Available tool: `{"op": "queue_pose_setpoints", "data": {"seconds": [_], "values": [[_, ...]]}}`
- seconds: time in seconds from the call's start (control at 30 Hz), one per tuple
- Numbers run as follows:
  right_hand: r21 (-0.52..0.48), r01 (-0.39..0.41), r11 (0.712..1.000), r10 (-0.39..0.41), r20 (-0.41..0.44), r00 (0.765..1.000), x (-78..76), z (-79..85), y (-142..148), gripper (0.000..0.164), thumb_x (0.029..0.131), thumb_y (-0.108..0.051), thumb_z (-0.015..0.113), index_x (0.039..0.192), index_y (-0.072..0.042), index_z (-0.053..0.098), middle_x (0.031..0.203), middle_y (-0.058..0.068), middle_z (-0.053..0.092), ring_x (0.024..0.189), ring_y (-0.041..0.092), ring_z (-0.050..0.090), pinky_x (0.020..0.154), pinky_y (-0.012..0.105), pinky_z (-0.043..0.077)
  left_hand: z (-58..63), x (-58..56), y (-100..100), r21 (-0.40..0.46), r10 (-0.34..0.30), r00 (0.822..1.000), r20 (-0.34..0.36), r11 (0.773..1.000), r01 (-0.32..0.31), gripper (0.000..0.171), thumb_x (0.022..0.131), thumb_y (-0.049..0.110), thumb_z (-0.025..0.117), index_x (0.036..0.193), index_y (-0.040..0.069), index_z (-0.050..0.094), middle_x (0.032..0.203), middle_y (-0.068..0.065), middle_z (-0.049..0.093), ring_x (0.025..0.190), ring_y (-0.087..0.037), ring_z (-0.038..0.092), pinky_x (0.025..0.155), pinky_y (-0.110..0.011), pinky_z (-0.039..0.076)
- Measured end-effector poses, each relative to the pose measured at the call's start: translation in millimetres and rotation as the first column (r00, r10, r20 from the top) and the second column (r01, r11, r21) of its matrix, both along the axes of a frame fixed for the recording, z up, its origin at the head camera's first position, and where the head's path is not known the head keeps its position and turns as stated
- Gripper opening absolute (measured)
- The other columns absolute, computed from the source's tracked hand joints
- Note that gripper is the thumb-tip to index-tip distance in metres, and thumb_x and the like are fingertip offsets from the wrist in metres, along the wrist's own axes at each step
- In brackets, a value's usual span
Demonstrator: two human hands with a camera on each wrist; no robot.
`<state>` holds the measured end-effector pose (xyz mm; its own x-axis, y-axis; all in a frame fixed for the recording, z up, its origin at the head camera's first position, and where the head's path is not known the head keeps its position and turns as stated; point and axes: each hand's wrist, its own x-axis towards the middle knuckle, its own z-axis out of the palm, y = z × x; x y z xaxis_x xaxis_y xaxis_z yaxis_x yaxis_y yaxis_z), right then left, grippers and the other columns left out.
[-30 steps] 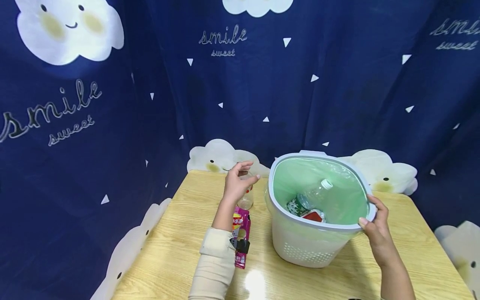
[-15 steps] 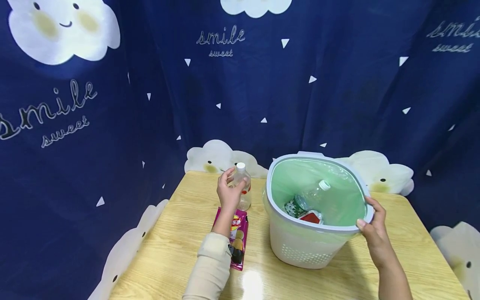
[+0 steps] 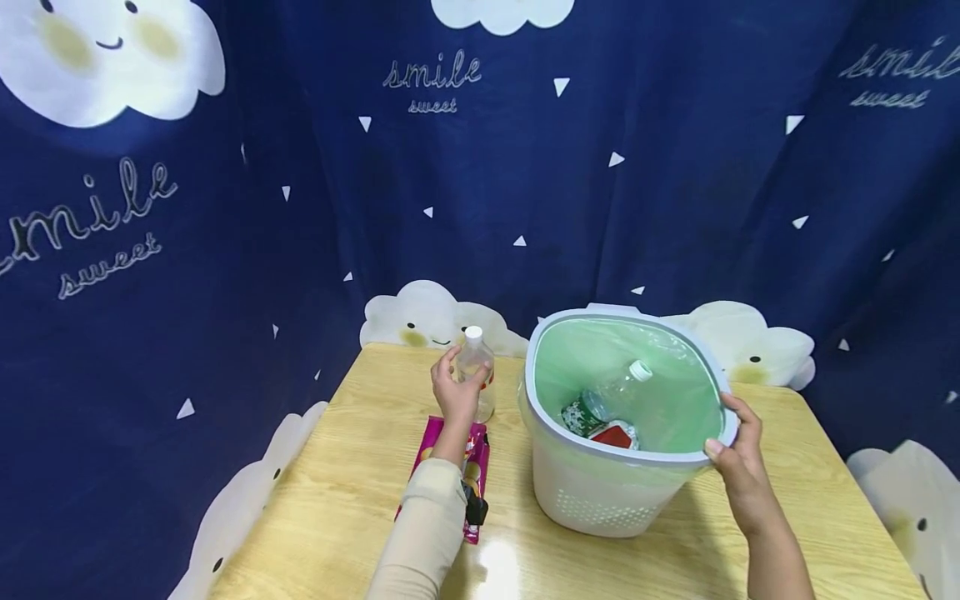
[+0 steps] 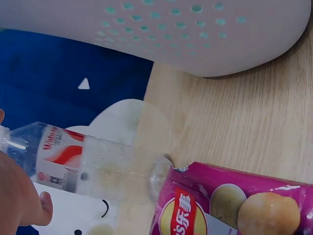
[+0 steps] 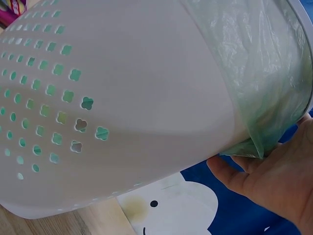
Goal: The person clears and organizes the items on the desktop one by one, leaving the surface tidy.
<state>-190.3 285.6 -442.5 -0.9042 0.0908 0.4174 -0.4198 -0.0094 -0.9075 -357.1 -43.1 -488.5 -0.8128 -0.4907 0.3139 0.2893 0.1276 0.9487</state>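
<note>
My left hand is around the upper part of a clear plastic bottle, with fingers at its left and the thumb across its near right side. The bottle stands upright on the table, white cap up; its red-and-white label shows in the left wrist view. Under my left forearm lies a purple chip bag, partly hidden. My right hand grips the right rim of a white trash bin, thumb on top and fingers outside. A green liner hangs over the rim.
Inside the bin lie a clear bottle with a green label and a red-and-white item. The wooden table ends at a blue curtain behind and to the left.
My left hand has lowered from above the bottle to around its upper part. The right hand stays on the bin rim. The whole view has shifted slightly.
</note>
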Motion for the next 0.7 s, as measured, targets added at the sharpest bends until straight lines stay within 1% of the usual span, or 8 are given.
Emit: {"op": "queue_pose_setpoints", "data": {"seconds": [0.07, 0.17, 0.33, 0.47, 0.6, 0.7], "values": [[0.004, -0.003, 1.0, 0.003, 0.002, 1.0, 2.1, -1.0, -0.7, 0.061, 0.087, -0.006, 0.038, 0.143, -0.019, 0.018, 0.135, 0.006, 0.021, 0.112, 0.018, 0.035, 0.082, 0.019, 0.035, -3.3, -1.0, 0.3, -0.003, 0.01, 1.0, 0.022, 1.0, -0.01, 0.06, 0.063, 0.014, 0.085, 0.117, 0.008, 0.06, 0.12, -0.014, 0.048, 0.112, -0.036, 0.043, 0.093, -0.05, 0.034], [0.016, 0.0, 1.0, 0.0, 0.011, 1.0, 5.0, -1.5, -1.4, 0.061, 0.087, -0.007, 0.038, 0.144, -0.02, 0.018, 0.136, 0.006, 0.02, 0.113, 0.019, 0.034, 0.082, 0.02, 0.034, -8.1, -2.7, 1.3, 0.011, 0.008, 0.999, 0.039, 1.0, -0.009, 0.062, 0.062, 0.01, 0.084, 0.118, 0.007, 0.06, 0.121, -0.016, 0.047, 0.116, -0.035, 0.042, 0.098, -0.048, 0.03], [0.029, 0.003, 1.0, -0.003, 0.024, 1.0, 5.5, -0.5, -0.6, 0.061, 0.088, -0.009, 0.038, 0.144, -0.019, 0.017, 0.137, 0.007, 0.019, 0.113, 0.02, 0.033, 0.083, 0.02, 0.033, -15.6, -9.6, 0.8, 0.019, -0.007, 0.998, 0.058, 1.0, 0.006, 0.064, 0.061, 0.01, 0.084, 0.12, 0.008, 0.059, 0.123, -0.016, 0.045, 0.117, -0.033, 0.042, 0.099, -0.047, 0.03], [0.041, 0.015, 0.999, -0.017, 0.043, 0.999, 5.1, 1.7, -0.5, 0.061, 0.088, -0.011, 0.038, 0.144, -0.021, 0.016, 0.137, 0.007, 0.019, 0.113, 0.021, 0.033, 0.082, 0.019, 0.034, -17.9, -16.9, -0.7, 0.014, -0.043, 0.994, 0.1, 0.999, 0.042, 0.067, 0.062, 0.011, 0.084, 0.123, 0.01, 0.057, 0.126, -0.016, 0.043, 0.118, -0.034, 0.04, 0.099, -0.048, 0.03], [0.042, 0.016, 0.999, -0.018, 0.056, 0.998, 4.2, 2.7, 0.0, 0.061, 0.088, -0.012, 0.04, 0.143, -0.022, 0.016, 0.137, 0.007, 0.02, 0.113, 0.02, 0.034, 0.081, 0.019, 0.035, -18.3, -21.7, -1.7, 0.026, -0.098, 0.985, 0.14, 0.995, 0.095, 0.074, 0.063, 0.01, 0.083, 0.13, 0.012, 0.051, 0.127, -0.019, 0.04, 0.118, -0.036, 0.04, 0.096, -0.045, 0.036], [0.045, 0.009, 0.999, -0.012, 0.049, 0.999, 1.1, 5.0, -0.1, 0.062, 0.088, -0.011, 0.04, 0.144, -0.022, 0.016, 0.136, 0.006, 0.021, 0.113, 0.02, 0.035, 0.081, 0.018, 0.036, -14.6, -25.2, -4.0, 0.051, -0.126, 0.981, 0.149, 0.991, 0.12, 0.08, 0.065, 0.01, 0.083, 0.135, 0.015, 0.046, 0.128, -0.02, 0.037, 0.119, -0.036, 0.038, 0.096, -0.042, 0.038]]}}
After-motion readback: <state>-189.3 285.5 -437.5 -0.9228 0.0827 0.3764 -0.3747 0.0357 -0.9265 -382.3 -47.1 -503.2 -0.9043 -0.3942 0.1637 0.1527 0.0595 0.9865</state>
